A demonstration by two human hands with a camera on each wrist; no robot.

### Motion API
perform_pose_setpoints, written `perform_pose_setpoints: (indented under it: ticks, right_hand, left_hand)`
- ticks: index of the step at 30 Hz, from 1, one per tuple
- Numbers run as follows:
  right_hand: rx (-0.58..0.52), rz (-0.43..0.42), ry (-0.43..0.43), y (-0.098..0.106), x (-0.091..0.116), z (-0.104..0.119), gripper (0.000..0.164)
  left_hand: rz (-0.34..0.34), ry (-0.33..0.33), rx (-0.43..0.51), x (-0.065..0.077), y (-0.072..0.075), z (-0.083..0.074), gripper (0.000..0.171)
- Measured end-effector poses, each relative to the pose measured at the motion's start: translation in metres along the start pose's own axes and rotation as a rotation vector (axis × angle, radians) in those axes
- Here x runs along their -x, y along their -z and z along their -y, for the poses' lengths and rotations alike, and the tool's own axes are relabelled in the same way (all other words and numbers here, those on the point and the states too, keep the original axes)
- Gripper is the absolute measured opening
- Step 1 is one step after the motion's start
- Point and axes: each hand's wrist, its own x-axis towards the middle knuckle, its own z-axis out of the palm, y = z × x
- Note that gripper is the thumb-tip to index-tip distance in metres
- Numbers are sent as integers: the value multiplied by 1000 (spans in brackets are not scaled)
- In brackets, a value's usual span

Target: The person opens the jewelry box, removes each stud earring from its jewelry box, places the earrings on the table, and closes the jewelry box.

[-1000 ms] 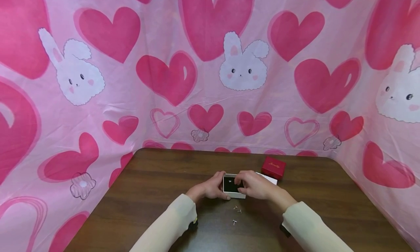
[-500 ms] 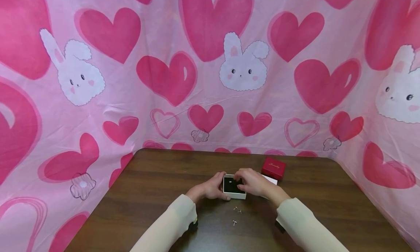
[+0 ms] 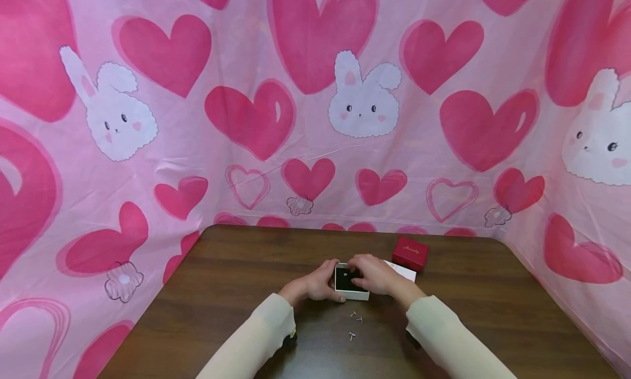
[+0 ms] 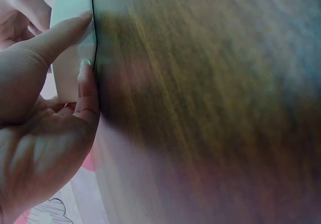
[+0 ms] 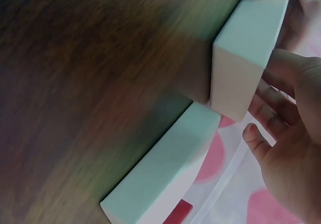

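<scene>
My left hand (image 3: 320,281) grips the left side of a small white jewelry box (image 3: 354,295), its thumb along the near side. The left wrist view shows its thumb and another finger against the white wall (image 4: 67,81). A black insert (image 3: 346,283) fills the box, and a tiny silver star-like stud (image 3: 345,275) sits on it. My right hand (image 3: 377,275) reaches over the right rim with bent fingers at the insert. The box wall (image 5: 235,78) hides its fingertips in the right wrist view; I cannot tell whether they pinch anything.
Three small stud earrings (image 3: 352,336) lie on the brown wooden table (image 3: 236,269) in front of the box. Beyond my right hand lies a white box part (image 3: 406,272), and a red jewelry box (image 3: 410,253) stands behind it. Pink heart-print cloth (image 3: 315,182) hangs around the table.
My right hand and forearm have shifted a little to the left, with the fingers still over the insert. The left hand and the box have stayed in place.
</scene>
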Motion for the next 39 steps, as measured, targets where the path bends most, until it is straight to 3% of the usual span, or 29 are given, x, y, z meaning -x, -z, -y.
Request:
perform_pose_setpoints:
  ticks: [5, 13, 25, 39]
  right_hand:
    - [60, -20, 32, -3, -3, 1, 26]
    - [218, -72, 100, -9, -11, 6, 7]
    - [305, -125, 35, -20, -18, 12, 8]
    - [261, -160, -77, -25, -19, 23, 15]
  left_hand:
    - [7, 8, 8, 1, 1, -1, 80]
    - [12, 17, 28, -2, 0, 2, 79]
    - [18, 12, 19, -1, 0, 1, 74]
    - [8, 16, 33, 0, 0, 0, 75]
